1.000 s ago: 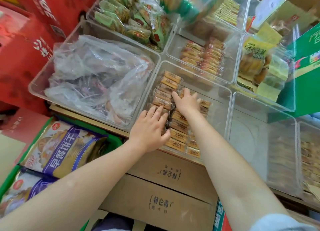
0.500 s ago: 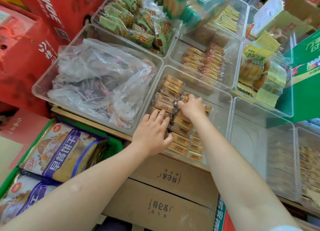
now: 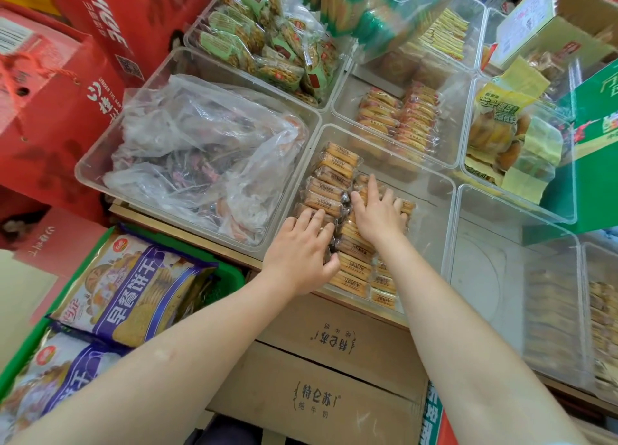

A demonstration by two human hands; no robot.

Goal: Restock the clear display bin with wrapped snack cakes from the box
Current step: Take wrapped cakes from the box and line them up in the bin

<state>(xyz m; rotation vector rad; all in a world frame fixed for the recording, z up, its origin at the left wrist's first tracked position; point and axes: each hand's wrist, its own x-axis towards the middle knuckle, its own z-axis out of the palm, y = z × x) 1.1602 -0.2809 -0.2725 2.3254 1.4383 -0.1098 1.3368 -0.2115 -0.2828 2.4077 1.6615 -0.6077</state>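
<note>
A clear display bin (image 3: 431, 184) in the middle of the shelf holds rows of golden wrapped snack cakes (image 3: 334, 173) along its left side. Both my hands are inside it. My left hand (image 3: 301, 254) lies palm down on the near left cakes, fingers spread and slightly bent. My right hand (image 3: 378, 214) presses flat on the second row of cakes, fingers stretched forward. Neither hand plainly grips a cake. The right half of the bin shows bare plastic floor. Brown cardboard boxes (image 3: 321, 377) with printed characters sit below the shelf edge.
A bin with crumpled plastic bags (image 3: 200, 150) sits to the left, other snack bins (image 3: 398, 117) behind, and an almost bare clear bin (image 3: 495, 277) to the right. Red cartons (image 3: 50, 103) stand far left. A green crate of biscuit bags (image 3: 133, 291) is lower left.
My right hand has uncurled from bunched fingers and now lies flat on the second row. My left hand stays on the near cakes, fingers a little more spread.
</note>
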